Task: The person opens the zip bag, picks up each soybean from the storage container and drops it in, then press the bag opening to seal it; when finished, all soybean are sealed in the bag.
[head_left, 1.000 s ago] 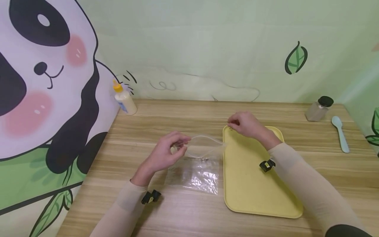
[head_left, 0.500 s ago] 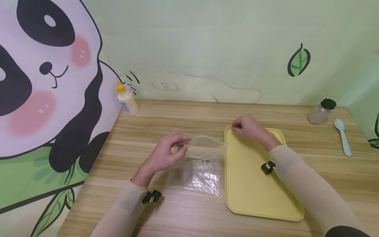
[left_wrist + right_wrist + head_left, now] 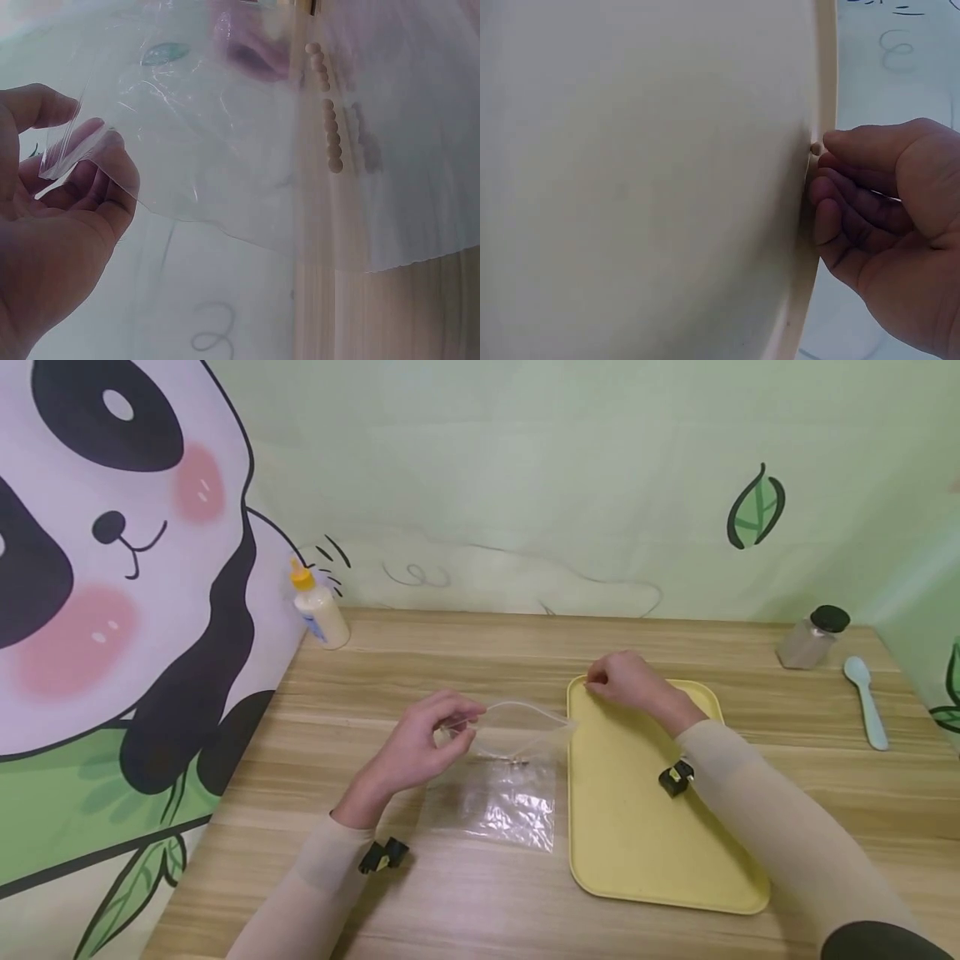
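Observation:
My left hand (image 3: 423, 745) holds a clear zip bag (image 3: 495, 814) by one side of its mouth, which gapes above the table. Through the plastic in the left wrist view, a row of small round tan beads (image 3: 332, 139) shows. At the far left corner of the yellow tray (image 3: 660, 827) is my right hand (image 3: 628, 681), its fingers curled. In the right wrist view a small brown bead (image 3: 815, 149) sits at the tips of its thumb and index finger, close against the tray rim. The head view hides this bead behind the hand.
A glue bottle (image 3: 322, 617) with a yellow cap stands at the back left, against the panda-printed wall. At the back right are a clear jar (image 3: 807, 645) with a black lid and a pale blue spoon (image 3: 867, 706). The wooden table (image 3: 450, 902) meets a green wall.
My right hand has shifted slightly right and down from just beyond the tray's corner onto it, covering small bits seen there earlier. My left hand and the bag have stayed put.

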Demonstrator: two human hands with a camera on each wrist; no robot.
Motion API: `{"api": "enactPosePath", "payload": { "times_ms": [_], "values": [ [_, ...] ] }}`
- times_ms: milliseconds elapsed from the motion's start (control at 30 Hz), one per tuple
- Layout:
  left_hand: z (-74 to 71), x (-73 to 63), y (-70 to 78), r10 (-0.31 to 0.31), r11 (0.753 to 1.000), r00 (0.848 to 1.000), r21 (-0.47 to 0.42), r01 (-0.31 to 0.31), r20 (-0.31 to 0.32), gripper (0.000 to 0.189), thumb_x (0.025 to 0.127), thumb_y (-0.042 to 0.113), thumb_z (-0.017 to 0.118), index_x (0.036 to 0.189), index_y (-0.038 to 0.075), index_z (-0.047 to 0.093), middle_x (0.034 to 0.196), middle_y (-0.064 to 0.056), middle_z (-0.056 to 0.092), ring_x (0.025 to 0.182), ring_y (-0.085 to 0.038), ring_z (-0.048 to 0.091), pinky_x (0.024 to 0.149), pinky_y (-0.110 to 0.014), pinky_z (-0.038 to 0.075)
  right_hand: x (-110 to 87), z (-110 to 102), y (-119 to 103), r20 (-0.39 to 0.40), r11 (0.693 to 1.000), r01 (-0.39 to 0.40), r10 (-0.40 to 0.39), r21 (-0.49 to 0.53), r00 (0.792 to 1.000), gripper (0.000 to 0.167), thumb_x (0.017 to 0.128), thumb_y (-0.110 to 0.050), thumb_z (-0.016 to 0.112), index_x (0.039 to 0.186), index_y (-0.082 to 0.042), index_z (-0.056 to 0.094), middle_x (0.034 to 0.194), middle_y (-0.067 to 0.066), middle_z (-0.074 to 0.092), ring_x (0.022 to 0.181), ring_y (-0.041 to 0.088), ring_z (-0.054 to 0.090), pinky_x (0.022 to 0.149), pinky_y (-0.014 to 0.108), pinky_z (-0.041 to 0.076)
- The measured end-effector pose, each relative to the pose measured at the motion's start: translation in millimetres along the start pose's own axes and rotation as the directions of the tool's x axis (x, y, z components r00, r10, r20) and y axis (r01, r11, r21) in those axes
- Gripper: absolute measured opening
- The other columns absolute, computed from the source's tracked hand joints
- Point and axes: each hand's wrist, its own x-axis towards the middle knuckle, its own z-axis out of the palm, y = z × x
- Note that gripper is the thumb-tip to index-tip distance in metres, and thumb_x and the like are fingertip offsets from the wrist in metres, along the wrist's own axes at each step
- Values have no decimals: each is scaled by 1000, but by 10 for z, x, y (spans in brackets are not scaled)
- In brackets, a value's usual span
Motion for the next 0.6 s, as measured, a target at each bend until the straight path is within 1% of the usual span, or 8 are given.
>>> {"api": "enactPosePath", "payload": {
  "times_ms": [333, 600],
  "values": [
    [5, 0, 11, -1, 1000, 1000, -15, 1, 2, 30, 84, -3, 65, 114, -4, 65, 103, -16, 66, 89, -19, 63, 82, -28, 58, 47, 13, 23, 44, 999, -27, 28, -17, 999, 14, 87, -14, 67, 91, -4, 76, 87, 9, 75, 79, 23, 66, 79, 42, 55],
    [-7, 2, 10, -10, 1000, 1000, -12, 10, 9, 30, 84, -2, 65, 114, -4, 64, 103, -18, 65, 89, -19, 63, 83, -27, 58, 44, 3, 15, 50, 999, -22, 24, -39, 998, 13, 87, -15, 68, 89, -5, 76, 84, 7, 74, 76, 21, 64, 76, 42, 55]
  ]
}}
